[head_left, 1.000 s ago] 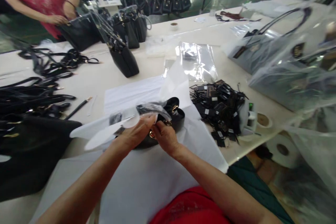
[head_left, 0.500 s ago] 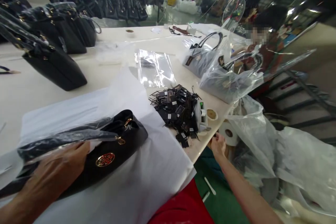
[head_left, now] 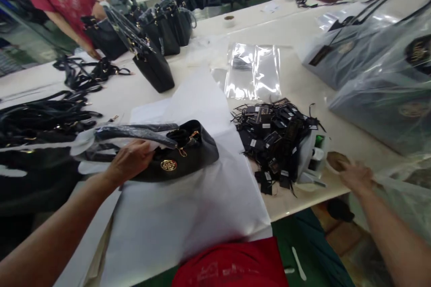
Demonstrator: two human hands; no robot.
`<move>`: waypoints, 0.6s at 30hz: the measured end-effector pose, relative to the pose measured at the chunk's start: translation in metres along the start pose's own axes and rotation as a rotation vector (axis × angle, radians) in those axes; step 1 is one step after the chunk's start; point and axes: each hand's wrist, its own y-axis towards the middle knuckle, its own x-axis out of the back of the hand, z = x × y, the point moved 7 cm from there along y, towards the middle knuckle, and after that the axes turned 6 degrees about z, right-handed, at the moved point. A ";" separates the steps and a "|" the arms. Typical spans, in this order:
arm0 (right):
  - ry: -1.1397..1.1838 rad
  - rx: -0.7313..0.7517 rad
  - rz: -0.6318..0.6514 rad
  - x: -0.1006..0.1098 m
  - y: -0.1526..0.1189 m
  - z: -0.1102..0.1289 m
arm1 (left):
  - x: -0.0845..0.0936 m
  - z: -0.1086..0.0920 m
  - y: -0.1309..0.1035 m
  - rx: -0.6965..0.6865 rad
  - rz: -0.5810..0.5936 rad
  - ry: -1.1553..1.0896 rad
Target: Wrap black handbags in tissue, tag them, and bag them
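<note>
A black handbag point(head_left: 205, 152) lies on white paper in front of me, with a round gold emblem on its side and plastic-wrapped handles. My left hand point(head_left: 133, 160) is closed on the bag's upper edge near the handles, and a bit of white shows by its fingertips. Over at the table's right edge, my right hand point(head_left: 357, 177) is at a roll of tape point(head_left: 337, 160). Motion smears its fingers, so their grip is unclear. Just left of that roll stands a small white box point(head_left: 316, 154) with small items in it, beside a heap of black hang tags point(head_left: 272, 136).
Clear plastic sheets point(head_left: 252, 71) lie beyond the tags. Plastic-covered bags point(head_left: 380, 89) stand at right. Black straps point(head_left: 43, 114) are piled at left. Across the table, a person in a red shirt point(head_left: 63, 4) handles a black bag point(head_left: 106, 38).
My view has swung left, bringing the person and straps into sight. My right hand has come up from below the table edge to the tape roll. My left hand remains on the handbag.
</note>
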 end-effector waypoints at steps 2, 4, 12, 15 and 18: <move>0.115 0.005 -0.102 0.021 -0.026 0.000 | 0.003 -0.004 -0.001 0.008 0.027 0.047; 0.275 0.001 -0.230 0.038 -0.069 0.006 | 0.006 -0.009 -0.004 0.003 0.035 0.055; 0.386 1.288 0.364 -0.056 -0.298 0.185 | 0.001 -0.009 -0.002 0.067 0.022 0.003; 0.245 1.786 0.456 -0.087 -0.375 0.223 | -0.005 -0.005 0.001 0.094 0.000 -0.024; 0.067 1.974 0.507 -0.114 -0.409 0.234 | -0.007 -0.006 0.002 0.073 -0.033 -0.059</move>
